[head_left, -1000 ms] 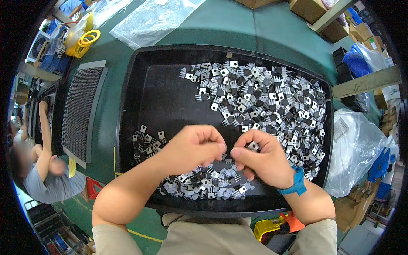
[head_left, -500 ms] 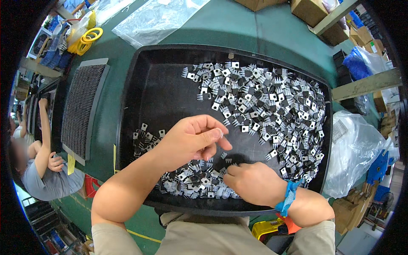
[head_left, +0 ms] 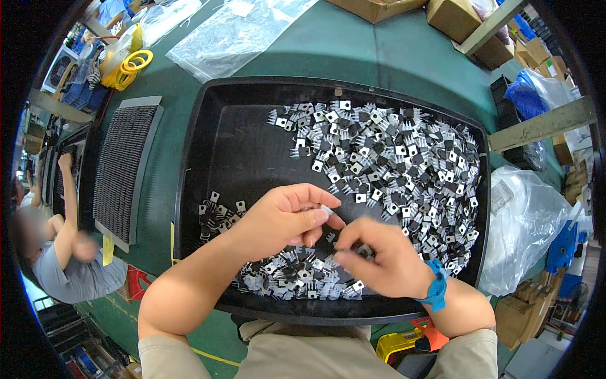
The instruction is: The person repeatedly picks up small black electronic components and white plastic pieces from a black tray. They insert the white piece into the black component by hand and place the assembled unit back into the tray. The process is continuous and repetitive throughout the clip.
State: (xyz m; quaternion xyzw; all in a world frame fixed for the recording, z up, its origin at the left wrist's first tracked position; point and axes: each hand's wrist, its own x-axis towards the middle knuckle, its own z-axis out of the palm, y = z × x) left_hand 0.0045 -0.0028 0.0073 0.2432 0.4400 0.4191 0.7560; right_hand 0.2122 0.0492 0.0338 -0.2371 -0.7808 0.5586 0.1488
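Observation:
A large black tray (head_left: 246, 136) lies in front of me, holding many loose three-legged transistors (head_left: 379, 151) with metal tabs. My left hand (head_left: 293, 218) is over its near middle, thumb and forefinger pinched on a small whitish piece (head_left: 326, 210). Close to its right is my right hand (head_left: 385, 259), slightly blurred, its fingers curled and thumb bent inward. Something dark shows between those fingers, too unclear to name. Below both hands, a smaller heap mixes transistors with small white translucent pieces (head_left: 271, 287).
Left of the tray stands a grey rack (head_left: 126, 170) packed with rows of dark parts. Beyond it a co-worker in a grey shirt (head_left: 79, 271) sits at another tray. Clear plastic bags (head_left: 240, 38) lie at the back, cardboard boxes (head_left: 464, 28) at the back right, yellow rings (head_left: 134, 62) far left.
My right hand has risen from the near heap and come closer to my left hand, its fingers uncurling somewhat. My left hand keeps its pinch on the whitish piece. The view has shifted slightly.

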